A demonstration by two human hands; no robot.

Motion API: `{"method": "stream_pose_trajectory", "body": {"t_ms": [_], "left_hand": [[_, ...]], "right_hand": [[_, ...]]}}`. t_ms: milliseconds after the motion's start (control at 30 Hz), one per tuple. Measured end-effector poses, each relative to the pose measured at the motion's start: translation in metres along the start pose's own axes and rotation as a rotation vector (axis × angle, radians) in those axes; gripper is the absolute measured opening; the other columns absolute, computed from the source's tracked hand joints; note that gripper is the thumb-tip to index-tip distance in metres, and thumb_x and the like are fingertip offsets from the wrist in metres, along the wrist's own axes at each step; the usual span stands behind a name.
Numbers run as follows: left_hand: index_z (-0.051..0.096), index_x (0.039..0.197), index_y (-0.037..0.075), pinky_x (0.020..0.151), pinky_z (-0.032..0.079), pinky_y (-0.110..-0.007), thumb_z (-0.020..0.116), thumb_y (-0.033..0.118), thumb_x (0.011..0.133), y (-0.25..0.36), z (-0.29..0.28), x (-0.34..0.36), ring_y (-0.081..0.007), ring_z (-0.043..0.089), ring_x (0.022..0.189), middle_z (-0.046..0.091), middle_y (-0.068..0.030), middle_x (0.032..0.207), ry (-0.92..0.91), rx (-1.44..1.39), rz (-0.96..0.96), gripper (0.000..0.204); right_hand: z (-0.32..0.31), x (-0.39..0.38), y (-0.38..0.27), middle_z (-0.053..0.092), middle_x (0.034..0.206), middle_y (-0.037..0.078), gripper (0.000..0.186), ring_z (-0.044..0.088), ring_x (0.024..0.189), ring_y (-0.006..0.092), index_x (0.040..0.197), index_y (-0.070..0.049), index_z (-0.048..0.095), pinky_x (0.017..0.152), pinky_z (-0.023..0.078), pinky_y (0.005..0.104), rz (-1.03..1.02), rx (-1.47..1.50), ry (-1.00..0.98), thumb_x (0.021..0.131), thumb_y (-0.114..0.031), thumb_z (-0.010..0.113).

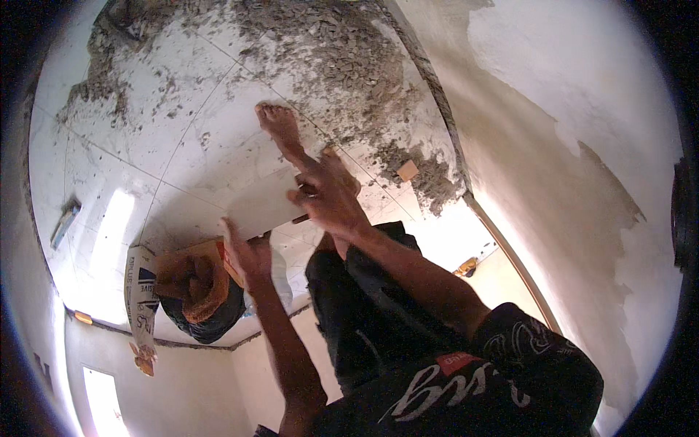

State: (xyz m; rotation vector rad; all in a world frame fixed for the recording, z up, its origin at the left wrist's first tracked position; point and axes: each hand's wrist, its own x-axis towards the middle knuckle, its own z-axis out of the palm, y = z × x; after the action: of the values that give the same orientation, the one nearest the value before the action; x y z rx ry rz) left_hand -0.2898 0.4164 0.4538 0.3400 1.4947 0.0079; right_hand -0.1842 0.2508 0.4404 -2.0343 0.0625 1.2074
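In the head view, my left hand [251, 255] grips the near left end of a pale white tile or board [258, 200], its thumb raised along the edge. My right hand [324, 200] is at the piece's right side, slightly blurred, with bent fingers around something dark that I cannot make out. My bare foot [280, 127] rests on the marble-look tiled floor [167, 131] just beyond my hands. Behind my left hand stands an open cardboard box [227, 255] beside a black bag with brown material [196, 288].
Grey rubble and dust [342, 65] lie across the far floor, with a small tan square [408, 170]. A blue-grey tool [65, 222] lies at the left beside a tall printed sack [142, 291]. A patchily plastered wall [568, 146] runs along the right.
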Motion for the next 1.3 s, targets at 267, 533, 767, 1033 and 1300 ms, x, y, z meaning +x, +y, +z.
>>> {"method": "stream_pose_trajectory", "body": {"t_ms": [267, 533, 767, 1033, 1300], "left_hand": [[0.041, 0.135, 0.004, 0.102, 0.034, -0.047, 0.058, 0.035, 0.094, 0.065, 0.013, 0.007, -0.0284, 0.044, 0.121, 0.048, -0.0126, 0.13, -0.08, 0.179, 0.025, 0.055], [0.043, 0.131, -0.002, 0.102, 0.039, -0.043, 0.055, 0.028, 0.096, 0.058, 0.076, 0.01, -0.0277, 0.05, 0.115, 0.051, -0.0163, 0.128, -0.305, 0.265, -0.06, 0.048], [0.042, 0.135, 0.011, 0.091, 0.043, -0.036, 0.05, 0.045, 0.095, 0.069, 0.088, 0.016, -0.024, 0.052, 0.114, 0.053, -0.0088, 0.129, -0.381, 0.468, -0.204, 0.053], [0.039, 0.138, 0.011, 0.105, 0.033, -0.05, 0.044, 0.057, 0.093, 0.147, 0.1, -0.019, -0.0264, 0.04, 0.126, 0.042, -0.0131, 0.138, -0.624, 0.489, -0.315, 0.065], [0.035, 0.139, 0.01, 0.102, 0.04, -0.046, 0.056, 0.024, 0.095, 0.164, 0.093, -0.04, -0.0263, 0.046, 0.124, 0.046, -0.0114, 0.134, -0.758, 0.663, -0.24, 0.051]], "right_hand": [[0.044, 0.008, -0.037, 0.059, 0.106, 0.014, 0.035, 0.063, 0.091, 0.0217, 0.119, 0.006, 0.053, 0.067, 0.061, 0.0339, 0.409, 1.079, -0.003, 0.091, -0.014, 0.059], [0.036, 0.014, -0.038, 0.059, 0.105, 0.014, 0.039, 0.063, 0.09, 0.023, 0.12, 0.006, 0.053, 0.067, 0.061, 0.0361, 0.367, 1.278, 0.143, 0.088, -0.013, 0.063], [0.044, -0.02, -0.025, 0.056, 0.116, 0.012, 0.059, 0.059, 0.101, 0.0246, 0.136, 0.005, 0.038, 0.081, 0.053, 0.0405, 0.339, 1.548, 0.342, 0.091, -0.025, 0.062], [0.071, -0.036, -0.086, 0.058, 0.113, 0.013, 0.04, 0.059, 0.1, 0.0225, 0.126, 0.007, 0.048, 0.082, 0.053, 0.0363, 0.089, 1.704, 0.327, 0.094, -0.017, 0.056], [0.109, -0.066, -0.126, 0.062, 0.107, 0.016, 0.026, 0.062, 0.096, 0.0185, 0.114, 0.008, 0.051, 0.081, 0.054, 0.0322, 0.038, 1.243, 0.545, 0.092, -0.005, 0.056]]}}
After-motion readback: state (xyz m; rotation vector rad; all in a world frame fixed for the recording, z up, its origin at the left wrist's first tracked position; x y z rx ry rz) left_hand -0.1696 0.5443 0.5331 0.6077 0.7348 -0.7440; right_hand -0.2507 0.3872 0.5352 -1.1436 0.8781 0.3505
